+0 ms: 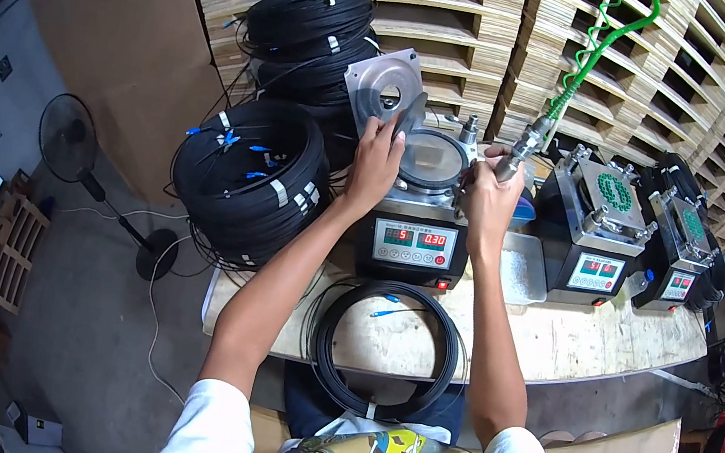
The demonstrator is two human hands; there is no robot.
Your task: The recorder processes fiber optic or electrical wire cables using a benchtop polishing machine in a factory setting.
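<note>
In front of me is a polishing machine (412,250) with a red digital display and a round dark platen (432,161) on top. My left hand (377,163) is at the platen's left side, its fingers closed on a thin dark grey disc (413,115) that stands tilted on edge. Behind those fingers leans a square metal plate (374,78) with a round hole; whether the fingers also touch it I cannot tell. My right hand (492,196) grips a metal air blow gun (522,148) at the platen's right, fed by a green coiled hose (590,63).
Coiled black cables (246,172) with blue connectors are stacked at the left. Another cable coil (324,336) lies at the table's front edge. Two more machines (599,230) stand right, beyond a white tray (522,266). Wooden pallets (448,18) rise behind; a fan (68,136) stands left.
</note>
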